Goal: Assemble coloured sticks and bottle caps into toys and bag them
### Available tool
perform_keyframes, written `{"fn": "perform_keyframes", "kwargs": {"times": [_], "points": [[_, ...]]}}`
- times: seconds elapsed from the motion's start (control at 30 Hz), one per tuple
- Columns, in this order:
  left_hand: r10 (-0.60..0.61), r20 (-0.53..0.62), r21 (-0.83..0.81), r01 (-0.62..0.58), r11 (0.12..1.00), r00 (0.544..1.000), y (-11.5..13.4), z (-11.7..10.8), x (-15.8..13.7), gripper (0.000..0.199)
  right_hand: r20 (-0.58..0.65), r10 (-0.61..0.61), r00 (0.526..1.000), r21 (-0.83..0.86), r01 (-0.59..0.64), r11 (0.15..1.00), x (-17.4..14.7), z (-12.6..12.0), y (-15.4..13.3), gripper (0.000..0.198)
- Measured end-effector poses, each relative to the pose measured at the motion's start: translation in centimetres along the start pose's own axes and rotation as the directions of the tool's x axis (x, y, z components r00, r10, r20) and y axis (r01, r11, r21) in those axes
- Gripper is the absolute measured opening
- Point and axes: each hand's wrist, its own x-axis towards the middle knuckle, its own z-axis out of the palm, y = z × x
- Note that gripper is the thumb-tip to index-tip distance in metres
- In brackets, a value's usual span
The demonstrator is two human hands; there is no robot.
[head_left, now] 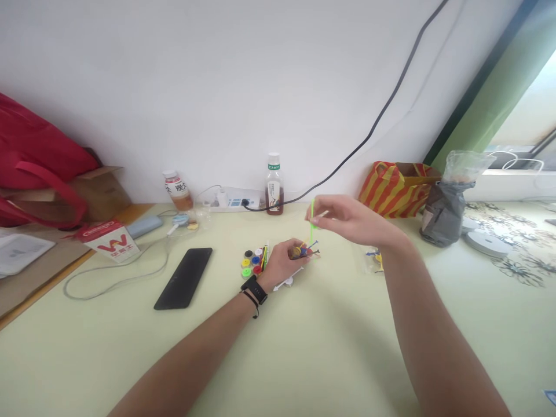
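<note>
Between the thumb and fingers of my right hand (336,219) is a thin bright green plastic stick (313,223), held upright above the table. My left hand (286,260) rests low on the table, closed around a cluster of small coloured plastic pieces (299,252) in yellow, blue and red, whose lower part the fingers hide. Just left of that hand sit several round coloured caps (247,272), with thin coloured sticks (264,255) beside them. A white arrow-shaped piece (288,280) lies below the left palm. Right of my hands lies a small clear bag (373,260) with blue and yellow pieces.
A black phone (183,279) lies to the left, near a white cable (117,284) and a red-and-white box (110,240). Two bottles, one dark (274,188) and one amber (178,191), stand by the wall near a power strip (243,200). A striped bag (395,188) stands at the right.
</note>
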Motion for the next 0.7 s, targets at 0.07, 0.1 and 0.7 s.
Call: {"fn": "perform_keyframes", "kwargs": {"times": [0.07, 0.1, 0.7], "points": [[-0.008, 0.009, -0.010, 0.008, 1.000, 1.000, -0.1, 0.0, 0.0, 0.026, -0.192, 0.012, 0.981, -0.071, -0.026, 0.997, 0.3, 0.5, 0.1, 0.015], [-0.012, 0.013, -0.014, 0.012, 1.000, 1.000, -0.1, 0.0, 0.0, 0.026, -0.261, 0.018, 0.965, -0.109, -0.048, 0.993, 0.5, 0.8, 0.3, 0.014], [-0.030, 0.018, -0.020, 0.031, 0.999, 0.999, -0.4, 0.1, -0.1, 0.024, -0.364, -0.023, 0.931, -0.436, -0.149, 0.887, 1.9, 2.8, 3.4, 0.003]]}}
